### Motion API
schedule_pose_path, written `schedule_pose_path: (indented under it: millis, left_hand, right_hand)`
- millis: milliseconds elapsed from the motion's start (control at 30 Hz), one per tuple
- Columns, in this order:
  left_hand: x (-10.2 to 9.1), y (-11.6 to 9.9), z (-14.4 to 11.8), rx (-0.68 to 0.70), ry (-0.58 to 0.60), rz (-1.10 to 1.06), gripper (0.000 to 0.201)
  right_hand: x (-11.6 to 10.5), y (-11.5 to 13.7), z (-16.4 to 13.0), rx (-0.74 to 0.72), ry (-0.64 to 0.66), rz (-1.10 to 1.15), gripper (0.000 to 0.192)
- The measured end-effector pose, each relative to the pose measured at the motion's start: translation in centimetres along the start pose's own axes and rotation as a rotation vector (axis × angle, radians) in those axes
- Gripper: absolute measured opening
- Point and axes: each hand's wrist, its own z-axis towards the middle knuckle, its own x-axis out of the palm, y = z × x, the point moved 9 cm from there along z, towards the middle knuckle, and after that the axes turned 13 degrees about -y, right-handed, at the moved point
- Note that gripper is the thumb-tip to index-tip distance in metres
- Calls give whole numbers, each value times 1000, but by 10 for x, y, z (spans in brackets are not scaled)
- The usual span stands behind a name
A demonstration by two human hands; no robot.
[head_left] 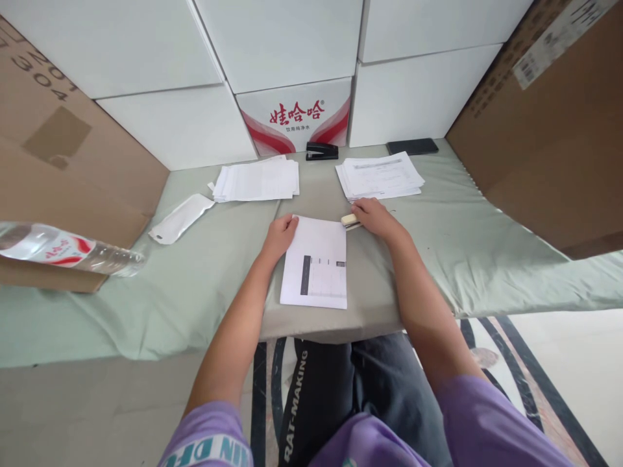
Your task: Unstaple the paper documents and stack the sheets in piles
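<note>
Left hand: fingers curled, pressing on the upper left corner of the sheet, gripping nothing.
Right hand: closed over a small cream stapler, at the sheet's upper right corner.
Sheet: flat on the grey-green cloth, printed face up, a dark bar down its left part.
Beyond the sheet, left: paper stack.
Beyond the sheet, right: second paper stack.
Beyond the sheet, centre: black stapler, against a printed box.
Far left of the sheet: water bottle lying on its side; white pouch nearer.
Beyond the right stack: dark phone.
</note>
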Motion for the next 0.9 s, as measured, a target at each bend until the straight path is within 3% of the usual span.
schedule_pose_path:
  millis: [233, 900]
  left_hand:
    - [1, -1, 0, 9, 3, -17, 37]
    - [-1, -5, -2, 51, 3, 100, 39]
  right_hand:
    - [2, 1, -2, 79, 38, 19, 27]
    - [9, 2, -2, 80, 68, 5, 27]
